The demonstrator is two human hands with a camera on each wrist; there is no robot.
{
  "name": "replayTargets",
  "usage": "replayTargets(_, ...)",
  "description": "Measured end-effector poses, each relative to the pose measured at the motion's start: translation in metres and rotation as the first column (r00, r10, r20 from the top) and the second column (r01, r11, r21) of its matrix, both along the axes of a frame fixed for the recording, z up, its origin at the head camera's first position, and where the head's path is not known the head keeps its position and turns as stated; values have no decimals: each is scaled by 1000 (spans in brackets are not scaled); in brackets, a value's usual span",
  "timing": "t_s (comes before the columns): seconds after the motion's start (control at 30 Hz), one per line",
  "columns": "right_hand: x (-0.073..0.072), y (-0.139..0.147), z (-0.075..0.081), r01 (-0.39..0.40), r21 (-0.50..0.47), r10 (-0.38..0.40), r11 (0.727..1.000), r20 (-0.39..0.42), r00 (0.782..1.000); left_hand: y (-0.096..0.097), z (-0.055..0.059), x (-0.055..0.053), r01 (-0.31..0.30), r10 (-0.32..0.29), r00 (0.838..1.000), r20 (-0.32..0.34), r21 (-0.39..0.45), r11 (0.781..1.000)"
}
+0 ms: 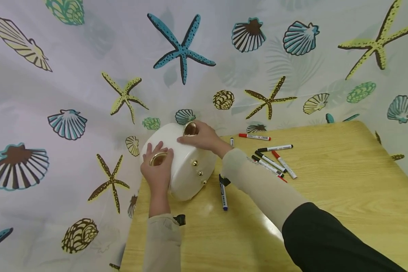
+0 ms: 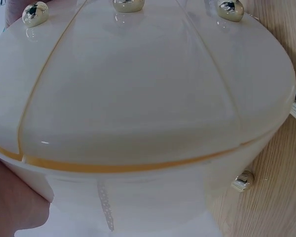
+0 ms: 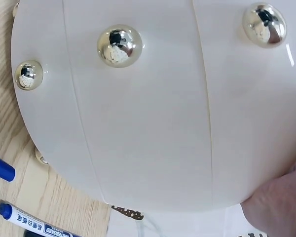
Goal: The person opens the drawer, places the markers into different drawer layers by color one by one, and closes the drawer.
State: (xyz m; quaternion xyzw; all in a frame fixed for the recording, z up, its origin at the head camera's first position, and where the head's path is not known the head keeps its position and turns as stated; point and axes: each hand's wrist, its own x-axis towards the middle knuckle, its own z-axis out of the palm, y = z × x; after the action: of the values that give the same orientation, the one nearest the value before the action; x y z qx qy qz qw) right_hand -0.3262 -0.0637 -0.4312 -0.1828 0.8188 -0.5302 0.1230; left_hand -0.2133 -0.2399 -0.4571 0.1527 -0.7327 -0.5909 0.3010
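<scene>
A white rounded box point(image 1: 181, 147) with panel seams and round gold knobs point(image 1: 195, 163) stands tilted at the table's far left corner. Two gold-rimmed round parts show on its upper side. My left hand point(image 1: 157, 170) holds the box around the nearer gold rim point(image 1: 158, 158), thumb on one side and fingers on the other. At the farther gold rim point(image 1: 190, 129), my right hand point(image 1: 204, 136) grips with the thumb laid along the white surface. In the right wrist view, the knobbed face point(image 3: 148, 118) fills most of the picture, with part of the right hand point(image 3: 281, 205) at its edge.
Several whiteboard markers lie on the wooden table point(image 1: 343, 170) right of the box, among them a red-capped one point(image 1: 255, 136) and a black-capped one point(image 1: 275, 148). A blue marker point(image 1: 223, 196) lies near the right wrist. A shell-and-starfish patterned cloth point(image 1: 190, 94) hangs behind and left.
</scene>
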Motion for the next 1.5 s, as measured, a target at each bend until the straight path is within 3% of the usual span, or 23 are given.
replayTargets(0.33, 18, 2, -1, 7, 29, -7, 1000, -8, 1000, -2, -1, 15, 23, -23, 1000, 17, 26, 999)
replayTargets(1.0, 38, 19, -1, 8, 80, -4, 997, -50, 999, 15, 1, 39, 13, -12, 998, 66, -16, 1000)
replayTargets(1.23, 42, 24, 0, 30, 113, -25, 993, -44, 999, 18, 1, 38, 27, -27, 996, 82, 5, 1000)
replayTargets(1.5, 43, 32, 5, 32, 100, -27, 994, -52, 998, 23, 0, 36, 47, -47, 999, 22, 11, 999)
